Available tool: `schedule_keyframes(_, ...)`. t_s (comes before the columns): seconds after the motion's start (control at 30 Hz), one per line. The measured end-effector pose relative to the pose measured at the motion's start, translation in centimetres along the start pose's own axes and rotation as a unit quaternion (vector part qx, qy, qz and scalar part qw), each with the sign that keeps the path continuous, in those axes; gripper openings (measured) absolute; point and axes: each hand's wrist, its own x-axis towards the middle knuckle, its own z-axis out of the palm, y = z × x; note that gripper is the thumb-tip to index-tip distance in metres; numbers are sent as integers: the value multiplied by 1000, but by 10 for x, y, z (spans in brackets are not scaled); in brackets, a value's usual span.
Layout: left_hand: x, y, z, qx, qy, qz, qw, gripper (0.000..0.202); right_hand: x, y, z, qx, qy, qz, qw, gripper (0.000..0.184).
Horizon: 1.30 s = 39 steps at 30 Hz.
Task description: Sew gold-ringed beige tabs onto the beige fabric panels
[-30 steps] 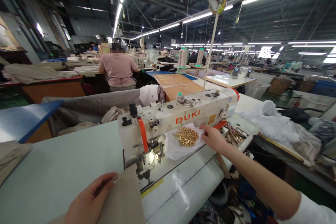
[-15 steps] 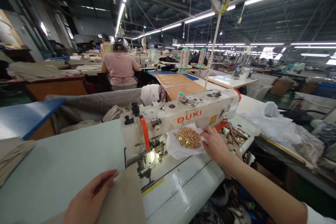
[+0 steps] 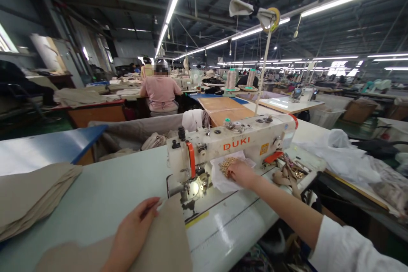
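Note:
In the head view, my left hand (image 3: pixel 137 225) is closed at the fingertips on the edge of a beige fabric piece (image 3: pixel 168 233), which lies partly over the front of the machine bed. My right hand (image 3: pixel 242 173) reaches into a heap of small gold metal rings (image 3: pixel 227 165), fingertips curled down among them and partly hidden. The heap lies on a crumpled white sheet (image 3: pixel 219 180) under the arm of a white sewing machine (image 3: pixel 210 146). To the left of the rings, the needle area (image 3: pixel 194 188) is lit.
A stack of beige fabric pieces (image 3: pixel 35 195) lies at the left of the pale green table (image 3: pixel 105 191). Straps and small parts (image 3: pixel 290 170) fill a tray on the right. White plastic (image 3: pixel 338 153) lies beyond it. A person in pink (image 3: pixel 162 91) sits ahead.
My right hand has moved from the right edge of the white sheet into the gold rings. My left hand stays on the fabric. The whole view has shifted slightly left.

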Motion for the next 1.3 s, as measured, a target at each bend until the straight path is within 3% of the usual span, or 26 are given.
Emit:
schedule_keyframes(0.13,-2,2,0,-19,-7,0,1000,28,2,3,1,33,7,16,999,23)
schedule_keyframes(0.3,-1,0,0,-14,-6,-6,1000,29,2,11,3,144,42,31,988,22)
schedule_keyframes(0.6,0,-6,4,-45,-7,-25,999,29,-13,11,13,388,113,39,914,14)
schedule_keyframes(0.67,-1,-6,5,-58,-14,-26,998,31,-19,4,14,475,102,37,873,22)
schedule_keyframes(0.7,-1,-6,5,-62,-15,-26,998,32,-22,-1,14,537,89,40,838,26)
schedule_keyframes(0.8,-3,-8,7,-69,-9,-20,997,31,-32,-17,9,715,30,70,695,33)
schedule_keyframes(0.83,-3,-9,7,-74,-8,-20,997,31,-35,-24,7,747,13,83,659,33)
schedule_keyframes(0.9,-4,-10,9,-87,-7,-20,996,31,-38,-36,3,786,-12,108,609,32)
schedule_keyframes(0.97,-5,-10,9,-100,-11,-26,995,31,-40,-47,-1,805,-28,117,581,31)
schedule_keyframes(1.13,-8,-6,9,-134,-21,-44,990,30,-40,-67,-4,815,-57,113,565,29)
schedule_keyframes(1.23,-9,-5,10,-158,-25,-47,986,28,-39,-80,5,800,-67,111,586,27)
schedule_keyframes(1.3,-10,-5,12,-169,-29,-50,984,28,-37,-91,17,779,-78,105,614,28)
